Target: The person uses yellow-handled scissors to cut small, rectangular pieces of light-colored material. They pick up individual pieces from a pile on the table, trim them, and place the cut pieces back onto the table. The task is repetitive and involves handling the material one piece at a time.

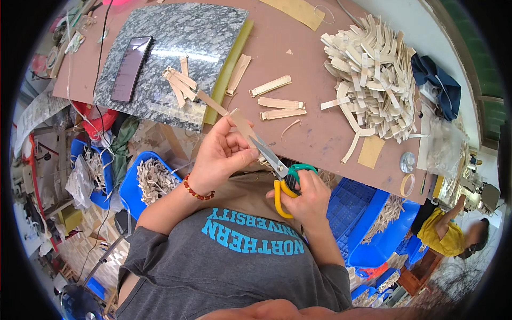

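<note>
Pinched in the fingers of my left hand is a beige strap piece; another narrow strap end sticks out beyond the fingertips toward the stone slab. My right hand grips scissors with one yellow and one green handle loop. Their blades point up and left, against or very near the strap by my left thumb; whether they touch it I cannot tell. Several folded strap pieces lie on the table ahead of my hands. More short straps rest on the grey stone slab.
A phone lies on the slab. At the far right of the brown table rises a big heap of straps, with a tape roll nearer. Blue bins of straps stand below on both sides. A person in yellow is at right.
</note>
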`<state>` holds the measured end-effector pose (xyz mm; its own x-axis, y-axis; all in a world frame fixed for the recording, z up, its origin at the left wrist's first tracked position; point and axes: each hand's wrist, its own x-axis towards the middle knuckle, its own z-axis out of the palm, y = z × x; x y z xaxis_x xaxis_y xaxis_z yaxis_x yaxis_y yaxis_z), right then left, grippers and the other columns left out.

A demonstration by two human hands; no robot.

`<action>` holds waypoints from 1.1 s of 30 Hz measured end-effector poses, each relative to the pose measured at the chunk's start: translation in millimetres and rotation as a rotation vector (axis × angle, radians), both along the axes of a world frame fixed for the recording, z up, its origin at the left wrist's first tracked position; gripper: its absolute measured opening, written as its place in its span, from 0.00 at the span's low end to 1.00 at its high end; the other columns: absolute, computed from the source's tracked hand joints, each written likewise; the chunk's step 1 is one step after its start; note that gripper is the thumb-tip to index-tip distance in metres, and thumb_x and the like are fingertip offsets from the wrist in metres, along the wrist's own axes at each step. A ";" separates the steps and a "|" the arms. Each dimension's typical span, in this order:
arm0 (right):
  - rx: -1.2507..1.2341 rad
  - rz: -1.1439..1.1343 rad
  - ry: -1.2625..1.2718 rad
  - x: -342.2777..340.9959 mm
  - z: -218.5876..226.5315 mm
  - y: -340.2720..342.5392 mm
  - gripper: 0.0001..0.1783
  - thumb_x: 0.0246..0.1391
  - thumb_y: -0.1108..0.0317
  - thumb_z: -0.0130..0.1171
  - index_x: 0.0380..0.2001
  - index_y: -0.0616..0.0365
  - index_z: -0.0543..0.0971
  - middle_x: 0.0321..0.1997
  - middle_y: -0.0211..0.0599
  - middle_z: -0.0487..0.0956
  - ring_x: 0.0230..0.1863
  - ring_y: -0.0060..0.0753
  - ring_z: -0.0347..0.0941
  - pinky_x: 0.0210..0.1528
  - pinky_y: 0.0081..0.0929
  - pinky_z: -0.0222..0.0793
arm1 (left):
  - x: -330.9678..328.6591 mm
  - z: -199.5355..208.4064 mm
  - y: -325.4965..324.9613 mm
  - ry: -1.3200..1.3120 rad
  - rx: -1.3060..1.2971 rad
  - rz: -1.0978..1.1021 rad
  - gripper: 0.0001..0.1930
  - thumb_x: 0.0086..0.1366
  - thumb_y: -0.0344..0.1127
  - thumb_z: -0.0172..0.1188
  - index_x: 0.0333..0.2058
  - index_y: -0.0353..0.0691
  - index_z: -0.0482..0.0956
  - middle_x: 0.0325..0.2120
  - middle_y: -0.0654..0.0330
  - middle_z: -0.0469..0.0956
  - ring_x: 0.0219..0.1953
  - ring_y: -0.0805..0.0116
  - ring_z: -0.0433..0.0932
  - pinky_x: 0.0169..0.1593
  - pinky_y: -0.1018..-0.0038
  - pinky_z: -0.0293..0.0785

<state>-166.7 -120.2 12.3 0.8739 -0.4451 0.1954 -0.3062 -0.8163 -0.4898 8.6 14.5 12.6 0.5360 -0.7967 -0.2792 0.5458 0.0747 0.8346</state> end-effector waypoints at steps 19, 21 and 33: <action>0.113 -0.014 0.009 4.7 -0.8 -0.3 0.34 0.21 0.48 0.77 0.28 0.60 0.73 0.25 0.37 0.72 0.25 0.42 0.71 0.26 0.33 0.67 | 7.8 1.8 -0.4 0.067 -0.013 0.092 0.21 0.58 0.20 0.58 0.49 0.35 0.63 0.31 0.60 0.77 0.32 0.75 0.79 0.38 0.79 0.80; 0.112 -0.013 0.009 4.9 -0.5 0.0 0.34 0.21 0.48 0.77 0.28 0.60 0.73 0.24 0.37 0.71 0.24 0.41 0.70 0.25 0.32 0.67 | 7.4 -0.4 -0.5 0.060 -0.001 0.100 0.23 0.57 0.19 0.58 0.51 0.36 0.63 0.31 0.60 0.78 0.31 0.73 0.80 0.36 0.79 0.79; 0.000 0.005 -0.028 2.4 -3.7 -2.9 0.32 0.23 0.48 0.77 0.25 0.59 0.73 0.20 0.33 0.70 0.18 0.36 0.68 0.20 0.29 0.64 | 10.6 4.7 -2.4 0.114 -0.003 0.105 0.20 0.58 0.19 0.58 0.49 0.36 0.64 0.31 0.60 0.77 0.32 0.74 0.80 0.37 0.80 0.80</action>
